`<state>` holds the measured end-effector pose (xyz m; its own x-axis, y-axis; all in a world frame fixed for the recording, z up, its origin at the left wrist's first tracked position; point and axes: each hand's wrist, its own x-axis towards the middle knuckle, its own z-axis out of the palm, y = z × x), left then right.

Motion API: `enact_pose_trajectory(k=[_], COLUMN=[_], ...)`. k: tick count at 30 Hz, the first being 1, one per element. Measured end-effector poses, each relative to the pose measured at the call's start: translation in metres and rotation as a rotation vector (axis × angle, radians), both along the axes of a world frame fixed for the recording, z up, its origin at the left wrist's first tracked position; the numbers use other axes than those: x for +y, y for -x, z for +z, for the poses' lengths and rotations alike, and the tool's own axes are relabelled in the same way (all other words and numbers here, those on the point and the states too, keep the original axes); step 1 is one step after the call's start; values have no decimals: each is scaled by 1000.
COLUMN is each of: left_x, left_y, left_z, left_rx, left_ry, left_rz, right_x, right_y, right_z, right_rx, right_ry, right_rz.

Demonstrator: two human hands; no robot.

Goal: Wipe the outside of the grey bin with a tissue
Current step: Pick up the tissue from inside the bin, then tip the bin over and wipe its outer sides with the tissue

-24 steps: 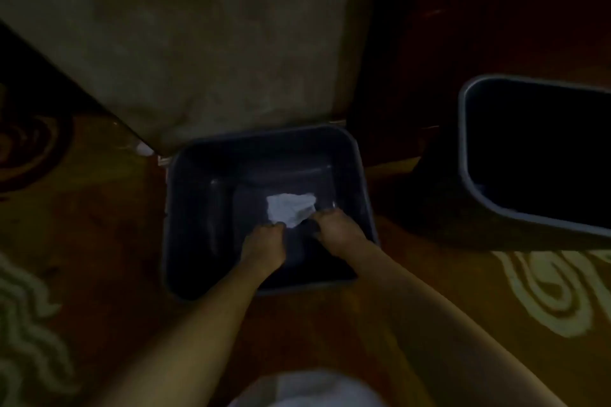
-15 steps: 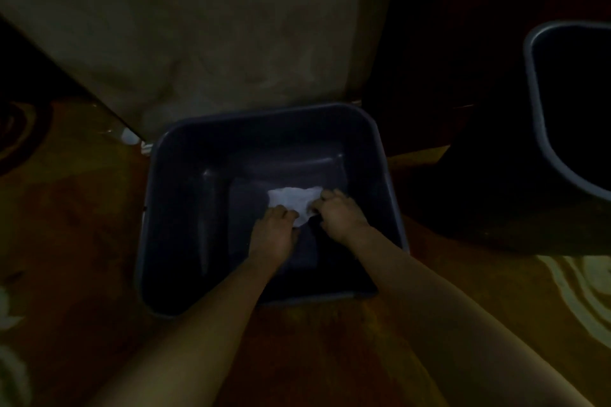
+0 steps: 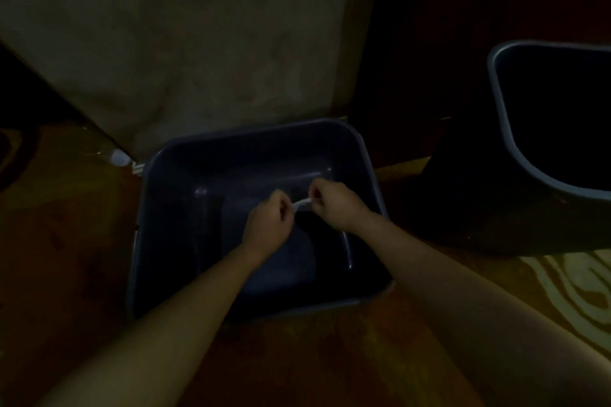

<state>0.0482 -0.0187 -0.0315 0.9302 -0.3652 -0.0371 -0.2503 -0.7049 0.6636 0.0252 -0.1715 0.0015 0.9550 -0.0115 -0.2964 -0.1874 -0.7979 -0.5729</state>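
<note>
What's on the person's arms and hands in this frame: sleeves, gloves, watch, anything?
Nothing worn that shows. The left hand and right hand are bare, with no gloves. Both forearms are bare from wrist to the frame edge: no sleeves, watch or bands visible. The light is dim, so small items such as rings cannot be ruled out.

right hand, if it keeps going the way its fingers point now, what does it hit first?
The right hand points left at the left hand, with the pinched tissue strung between them over the grey bin. Likely tissue, then left-hand fingers; depth is unclear.
</note>
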Motion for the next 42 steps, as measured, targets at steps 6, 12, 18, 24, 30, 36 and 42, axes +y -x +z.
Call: enact_pose_trajectory(k=[6,12,18,24,30,36,42], left_x=[-20,-57,-107,-172,-230,-280,-289], left_y=[-21,-11,42,100,127,133,132], left_z=[77,175,244,255,248,228,212], left_rx=[23,-74,-73,-50,-148,-189,-225], left_ry=[234,413,467,292,211,-285,-372], left_rz=[-108,-342,-606,-813,-846,-988,-924], right_x=[-25,-52,-90,-130,-156,-153,-143], right_y=[0,55,146,230,297,317,325], right_z=[79,170,228,220,181,144,114], right_rx=[-133,-406,-491,-408,-391,-257,-167], right_ry=[-190,-178,-423,-723,-847,-900,-1219], right_rz=[-178,-267,-411,-651,-1007,-1401,-1643])
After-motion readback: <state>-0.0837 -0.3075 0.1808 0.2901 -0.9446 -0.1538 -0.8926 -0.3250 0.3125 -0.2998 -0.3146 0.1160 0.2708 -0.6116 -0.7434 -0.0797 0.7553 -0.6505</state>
